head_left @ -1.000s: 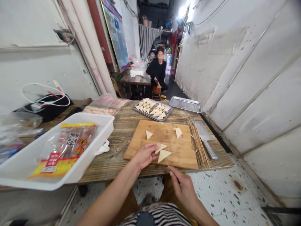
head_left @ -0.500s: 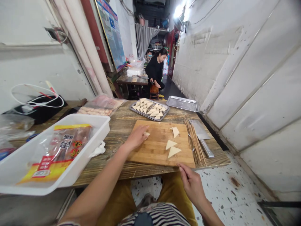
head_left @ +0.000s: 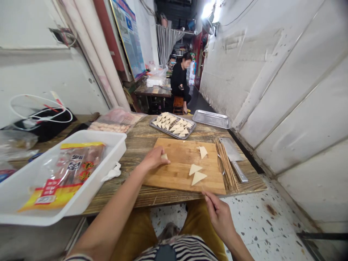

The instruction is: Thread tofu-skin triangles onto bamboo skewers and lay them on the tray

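My left hand (head_left: 156, 158), fingers closed, grips a pale triangular tofu slice (head_left: 164, 156) at the left side of the wooden cutting board (head_left: 176, 174). Two more tofu triangles (head_left: 199, 177) lie in line over the board's right half, threaded on a thin bamboo skewer (head_left: 202, 187). The skewer's lower end is pinched in my right hand (head_left: 219, 210), just off the board's front edge. Another pale tofu piece (head_left: 203, 152) rests apart, farther back on the board.
Bare bamboo skewers (head_left: 227, 168) and a cleaver (head_left: 231, 150) lie right of the board. Behind it stand a tray (head_left: 150, 125) of skewered triangles and a second metal tray (head_left: 210, 119). A white tub (head_left: 108, 159) holds a packaged food bag (head_left: 67, 174). A person (head_left: 179, 78) sits farther back.
My left hand has drawn slightly left and toward me with its tofu slice, which shows more clearly. The skewer and its triangles have shifted a little left. The person behind has sat upright.
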### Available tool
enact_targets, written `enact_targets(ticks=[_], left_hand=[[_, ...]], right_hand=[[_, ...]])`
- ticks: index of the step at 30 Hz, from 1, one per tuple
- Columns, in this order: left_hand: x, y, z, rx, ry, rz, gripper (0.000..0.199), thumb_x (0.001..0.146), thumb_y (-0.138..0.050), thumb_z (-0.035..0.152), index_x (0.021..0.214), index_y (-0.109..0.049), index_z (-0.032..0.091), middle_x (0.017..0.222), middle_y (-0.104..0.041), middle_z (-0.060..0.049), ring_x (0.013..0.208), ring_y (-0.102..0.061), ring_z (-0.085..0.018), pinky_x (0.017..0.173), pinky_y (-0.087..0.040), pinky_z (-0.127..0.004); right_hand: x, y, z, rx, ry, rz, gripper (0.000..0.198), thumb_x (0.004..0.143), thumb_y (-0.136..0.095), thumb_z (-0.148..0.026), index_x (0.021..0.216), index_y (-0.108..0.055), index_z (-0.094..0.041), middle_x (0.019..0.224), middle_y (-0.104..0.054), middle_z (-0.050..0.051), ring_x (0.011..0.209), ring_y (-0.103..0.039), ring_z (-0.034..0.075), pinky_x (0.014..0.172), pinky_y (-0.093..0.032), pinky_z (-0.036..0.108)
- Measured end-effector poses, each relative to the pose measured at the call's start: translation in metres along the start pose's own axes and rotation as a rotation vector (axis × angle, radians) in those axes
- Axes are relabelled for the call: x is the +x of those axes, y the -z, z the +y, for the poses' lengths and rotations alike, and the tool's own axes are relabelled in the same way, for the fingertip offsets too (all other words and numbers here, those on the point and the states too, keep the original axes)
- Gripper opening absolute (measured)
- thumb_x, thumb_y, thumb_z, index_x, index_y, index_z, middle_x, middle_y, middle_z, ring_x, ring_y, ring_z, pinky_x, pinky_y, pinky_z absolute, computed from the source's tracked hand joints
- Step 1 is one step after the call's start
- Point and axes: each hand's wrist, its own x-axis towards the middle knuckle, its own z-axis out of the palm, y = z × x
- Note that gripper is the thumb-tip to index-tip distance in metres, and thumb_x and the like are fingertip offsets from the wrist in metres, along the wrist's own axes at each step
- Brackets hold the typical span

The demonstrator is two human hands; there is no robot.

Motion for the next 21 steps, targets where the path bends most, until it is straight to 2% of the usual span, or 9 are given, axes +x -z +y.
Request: enact_targets(ticks=[4, 7, 9, 12, 15, 17, 21], left_hand=[[-0.033, -0.007, 0.005, -0.240, -0.043, 0.054, 0.036, 0.069, -0.064, 0.033, 0.101, -0.062, 0.016, 0.078, -0.064, -0.002, 0.071, -0.058, -0.017, 0.064, -0.040, -0.026], [-0.053, -0.016, 0.010, -0.361, -0.080, 0.157, 0.023, 0.074, -0.060, 0.030, 0.092, -0.069, 0.019, 0.090, -0.068, -0.004, 0.082, -0.059, -0.018, 0.077, -0.042, -0.028], [-0.062, -0.023, 0.015, -0.525, -0.073, 0.225, 0.019, 0.074, -0.061, 0.029, 0.088, -0.070, 0.020, 0.095, -0.069, -0.004, 0.090, -0.060, -0.019, 0.084, -0.042, -0.029], [-0.071, -0.028, 0.023, -0.976, 0.095, 0.261, 0.023, 0.072, -0.065, 0.028, 0.091, -0.068, 0.017, 0.091, -0.069, -0.006, 0.084, -0.063, -0.019, 0.077, -0.047, -0.029], [-0.076, -0.025, 0.030, -1.459, 0.291, 0.165, 0.026, 0.072, -0.066, 0.022, 0.097, -0.065, 0.013, 0.087, -0.068, -0.007, 0.072, -0.064, -0.014, 0.059, -0.048, -0.021], [-0.078, -0.020, 0.032, -1.628, 0.373, 0.081, 0.019, 0.075, -0.064, 0.017, 0.093, -0.065, 0.011, 0.082, -0.067, -0.007, 0.066, -0.062, -0.010, 0.052, -0.046, -0.015], [-0.079, -0.011, 0.034, -1.773, 0.514, 0.016, 0.008, 0.080, -0.058, 0.012, 0.084, -0.064, 0.009, 0.073, -0.065, -0.007, 0.058, -0.059, -0.007, 0.045, -0.043, -0.012]], right_hand=[[-0.001, -0.005, -0.002, 0.014, 0.021, -0.021, 0.025, 0.092, -0.044, -0.023, 0.104, -0.064, -0.014, 0.096, -0.071, 0.010, 0.086, -0.068, 0.020, 0.074, -0.056, 0.026], [-0.002, -0.008, -0.008, 0.041, 0.063, -0.051, 0.025, 0.091, -0.045, -0.022, 0.106, -0.063, -0.015, 0.098, -0.070, 0.010, 0.087, -0.068, 0.020, 0.076, -0.057, 0.027], [-0.002, -0.010, -0.013, 0.059, 0.099, -0.065, 0.025, 0.091, -0.046, -0.021, 0.107, -0.063, -0.016, 0.099, -0.070, 0.010, 0.087, -0.068, 0.020, 0.077, -0.056, 0.027], [-0.002, -0.013, -0.021, 0.079, 0.140, -0.095, 0.025, 0.091, -0.046, -0.019, 0.109, -0.063, -0.017, 0.099, -0.070, 0.008, 0.087, -0.068, 0.019, 0.078, -0.056, 0.026], [-0.003, -0.016, -0.026, 0.089, 0.159, -0.139, 0.026, 0.091, -0.046, -0.018, 0.112, -0.061, -0.018, 0.100, -0.070, 0.007, 0.089, -0.068, 0.018, 0.078, -0.056, 0.025], [-0.005, -0.017, -0.028, 0.098, 0.166, -0.160, 0.027, 0.091, -0.045, -0.017, 0.113, -0.061, -0.019, 0.101, -0.070, 0.007, 0.090, -0.067, 0.018, 0.078, -0.056, 0.024], [-0.007, -0.017, -0.030, 0.107, 0.153, -0.192, 0.027, 0.091, -0.045, -0.016, 0.113, -0.060, -0.019, 0.101, -0.070, 0.006, 0.090, -0.067, 0.016, 0.077, -0.055, 0.023]])
